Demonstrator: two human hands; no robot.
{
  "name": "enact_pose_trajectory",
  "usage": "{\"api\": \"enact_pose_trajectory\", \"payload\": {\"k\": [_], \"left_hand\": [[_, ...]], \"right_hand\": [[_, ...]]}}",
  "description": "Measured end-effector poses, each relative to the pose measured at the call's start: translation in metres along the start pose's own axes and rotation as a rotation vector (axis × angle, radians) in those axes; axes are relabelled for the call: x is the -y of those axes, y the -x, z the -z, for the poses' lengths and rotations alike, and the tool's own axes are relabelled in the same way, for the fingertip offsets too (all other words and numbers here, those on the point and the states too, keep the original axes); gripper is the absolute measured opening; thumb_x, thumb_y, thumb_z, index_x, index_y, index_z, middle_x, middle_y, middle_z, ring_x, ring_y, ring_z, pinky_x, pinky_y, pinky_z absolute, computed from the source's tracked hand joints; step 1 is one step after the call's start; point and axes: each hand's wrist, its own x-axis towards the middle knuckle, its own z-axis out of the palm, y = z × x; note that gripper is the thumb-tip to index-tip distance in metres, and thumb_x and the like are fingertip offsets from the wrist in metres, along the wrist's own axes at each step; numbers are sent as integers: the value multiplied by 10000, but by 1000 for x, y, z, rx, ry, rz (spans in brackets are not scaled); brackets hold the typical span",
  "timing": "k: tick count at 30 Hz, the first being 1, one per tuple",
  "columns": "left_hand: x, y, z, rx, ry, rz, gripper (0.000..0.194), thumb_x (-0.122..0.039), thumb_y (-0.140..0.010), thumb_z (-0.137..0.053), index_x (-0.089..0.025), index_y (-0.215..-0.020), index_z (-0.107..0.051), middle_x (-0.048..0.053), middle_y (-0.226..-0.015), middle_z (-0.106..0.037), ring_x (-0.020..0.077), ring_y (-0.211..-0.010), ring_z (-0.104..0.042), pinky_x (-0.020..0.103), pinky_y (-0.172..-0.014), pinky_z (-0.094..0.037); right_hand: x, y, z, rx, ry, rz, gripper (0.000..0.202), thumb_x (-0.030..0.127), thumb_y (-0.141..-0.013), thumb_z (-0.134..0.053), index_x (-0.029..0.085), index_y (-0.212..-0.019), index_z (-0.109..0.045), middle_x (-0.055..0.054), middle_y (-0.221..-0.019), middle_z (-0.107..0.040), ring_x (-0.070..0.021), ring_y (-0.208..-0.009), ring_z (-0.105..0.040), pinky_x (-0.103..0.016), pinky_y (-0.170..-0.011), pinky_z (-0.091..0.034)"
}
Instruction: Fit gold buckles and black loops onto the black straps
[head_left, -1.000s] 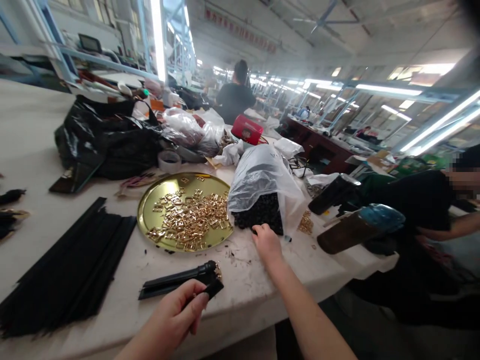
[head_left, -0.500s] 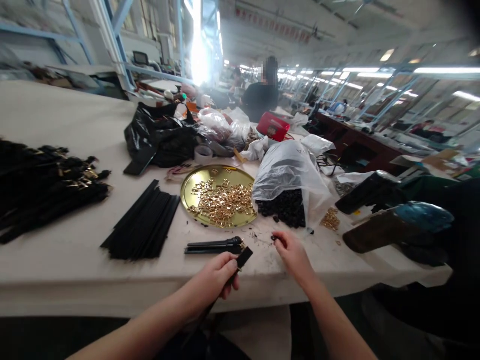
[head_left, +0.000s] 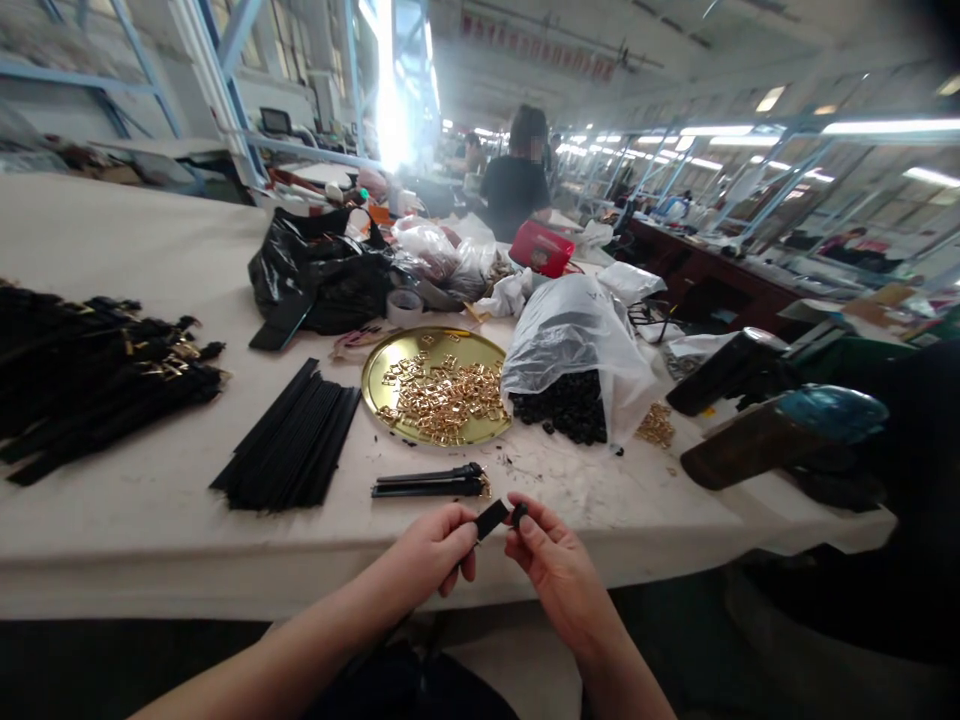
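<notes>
My left hand (head_left: 447, 545) is closed on a black strap (head_left: 491, 519) near the table's front edge, the strap's flat end sticking out to the right. Close beside that end, my right hand (head_left: 546, 545) pinches a small black piece (head_left: 519, 514) between thumb and fingertips. Just behind the hands lie a few finished-looking black straps (head_left: 427, 487) with gold fittings at their right ends. Farther back, a round gold tray (head_left: 379, 365) holds many small gold buckles (head_left: 450, 395). Right of the tray, a white plastic bag (head_left: 570, 325) spills small black pieces (head_left: 570, 408).
Flat black straps (head_left: 296, 440) lie left of the tray, with a larger bundle (head_left: 97, 375) at far left. A black bag (head_left: 319, 275) and red pouch (head_left: 541, 249) lie behind. Bottles (head_left: 750, 450) lie at right. A person (head_left: 516, 185) is in the background.
My right hand has come left and nearer to me, from beside the white bag to the strap's end, bringing the small black piece. My left hand still holds the strap.
</notes>
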Motion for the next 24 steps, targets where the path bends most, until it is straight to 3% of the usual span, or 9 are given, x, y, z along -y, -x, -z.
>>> {"api": "enact_pose_trajectory", "payload": {"k": [8,17,21,24], "left_hand": [[5,-8,6,-108,-373,-132,248,-373,-816,-412,-166,-748,-529,-36,-577,-523,107,-551,-479,201,-529,-335],[7,-11,10,-107,-554,-208,221,-319,-818,-427,-198,-726,-588,-15,-614,-543,130,-572,-481,203,-516,-294],[5,-12,11,-94,-589,-224,201,-294,-811,-437,-202,-745,-603,6,-665,-592,151,-620,-518,214,-553,-314],[2,-10,9,-101,-541,-205,187,-278,-811,-428,-190,-854,-587,32,-767,-622,173,-697,-543,232,-606,-347]], "right_hand": [[-12,-2,6,-12,241,27,339,364,-692,-684,209,-992,-645,-19,-854,-668,-134,-718,-580,-301,-746,-454],[-17,-7,4,-81,429,104,336,389,-700,-655,220,-991,-657,-34,-877,-675,-175,-742,-576,-344,-753,-452],[-15,-6,-7,14,578,236,234,358,-692,-661,218,-878,-689,-47,-887,-674,-220,-852,-585,-347,-799,-444],[-16,-7,-11,0,530,211,228,340,-684,-673,211,-871,-666,-40,-858,-671,-209,-837,-590,-332,-777,-450]]}}
